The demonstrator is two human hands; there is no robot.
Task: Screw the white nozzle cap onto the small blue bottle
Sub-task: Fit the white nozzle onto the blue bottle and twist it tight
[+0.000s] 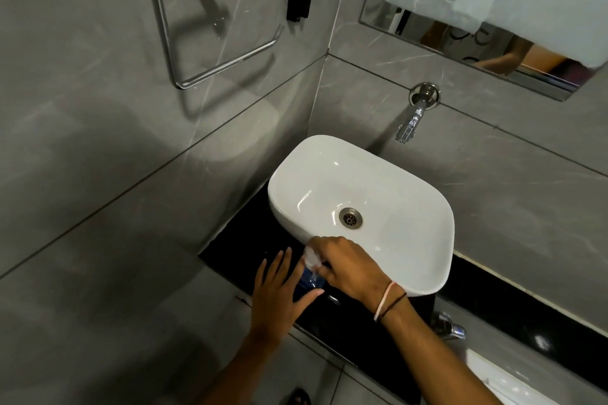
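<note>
Your right hand (348, 268) is curled over the white nozzle cap (312, 256), fingers closed around it from above, so only the cap's left side shows past your knuckles. The cap sits on top of the small blue bottle (311, 281), which stands on the black counter (250, 246) just in front of the white basin (362, 204), at about 7 o'clock from the basin's drain (350, 217). Whether the cap is fully seated on the neck is hidden by your fingers.

Your left hand (279, 293) is at 9 o'clock from the bottle, fingers straight and spread, palm toward the bottle's side. The thumb reaches under toward the bottle's base, but the fingers are not wrapped around anything; whether the palm actually touches the bottle cannot be told.

Two thin bands (390, 301), one pale and one dark, circle your right wrist. A chrome tap (413, 118) juts from the wall at 1 o'clock from the basin, and a chrome towel ring (204, 29) hangs on the left wall at 11 o'clock. A mirror (487, 20) is at the upper right.
</note>
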